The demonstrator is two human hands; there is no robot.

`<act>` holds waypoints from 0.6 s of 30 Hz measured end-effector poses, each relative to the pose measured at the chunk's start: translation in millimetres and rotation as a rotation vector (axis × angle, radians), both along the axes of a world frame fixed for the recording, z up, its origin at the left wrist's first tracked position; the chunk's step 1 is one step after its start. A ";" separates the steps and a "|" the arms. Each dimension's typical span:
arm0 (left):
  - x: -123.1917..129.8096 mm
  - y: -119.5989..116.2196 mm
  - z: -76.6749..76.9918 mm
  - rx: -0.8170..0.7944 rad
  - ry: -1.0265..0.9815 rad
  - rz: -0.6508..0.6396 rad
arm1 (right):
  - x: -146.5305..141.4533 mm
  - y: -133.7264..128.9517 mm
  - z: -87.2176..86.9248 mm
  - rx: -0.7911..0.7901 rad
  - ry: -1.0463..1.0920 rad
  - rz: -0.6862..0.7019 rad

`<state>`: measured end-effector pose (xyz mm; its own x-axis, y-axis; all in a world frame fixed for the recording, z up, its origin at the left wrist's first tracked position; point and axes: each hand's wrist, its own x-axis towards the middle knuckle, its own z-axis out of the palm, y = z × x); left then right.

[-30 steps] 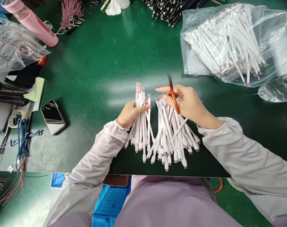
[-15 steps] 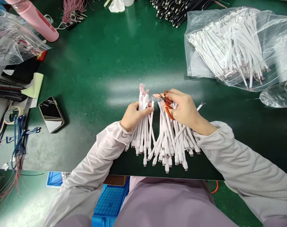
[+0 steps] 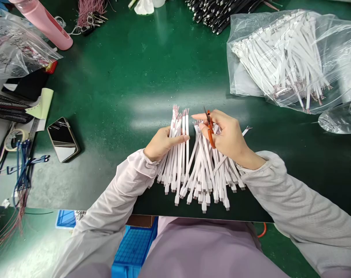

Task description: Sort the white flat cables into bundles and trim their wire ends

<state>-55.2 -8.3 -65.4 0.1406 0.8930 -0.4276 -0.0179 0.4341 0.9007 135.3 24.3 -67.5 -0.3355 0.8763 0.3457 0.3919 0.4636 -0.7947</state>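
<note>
Plenty of white cables (image 3: 177,166), one pair of orange snips (image 3: 211,136)

So the bunch on the left is right in the left hand (image 3: 160,143), plugs towards the person, frayed pinkish wire ends pointing away past the thumb. A second heap (image 3: 210,170) of the same stuff lies just beside it, below the right hand (image 3: 229,133); can't tell if that hand touches it.

Left hand is closed round its bunch, thumb laid across the front. Right hand is curled on the snips, index finger sticking out leftwards, blades pointing up and away.

All of it's near the front edge of a shiny green table (image 3: 120,96). Phone (image 3: 63,139) off to the left, pink bottle (image 3: 44,23) in the far left corner, clear bag (image 3: 236,83) with more white cables far right, black cables (image 3: 218,15) at the back. Blue crate (image 3: 126,269) down below.
</note>
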 end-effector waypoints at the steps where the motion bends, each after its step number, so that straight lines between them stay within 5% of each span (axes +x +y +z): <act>1: 2.1 -0.8 0.3 0.014 -0.002 0.009 | -1.5 -0.6 1.2 -0.037 0.033 -0.016; 5: 8.1 -3.8 0.7 0.051 0.021 0.039 | -5.8 0.0 4.7 -0.076 0.101 -0.068; 18: 10.9 -4.6 0.5 0.047 0.040 0.076 | -2.9 0.5 2.6 0.172 -0.034 -0.110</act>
<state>-44.3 -12.9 -64.9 0.0556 0.9197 -0.3886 -0.0125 0.3898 0.9208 132.4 24.8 -64.9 -0.2552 0.8373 0.4835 0.4729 0.5442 -0.6930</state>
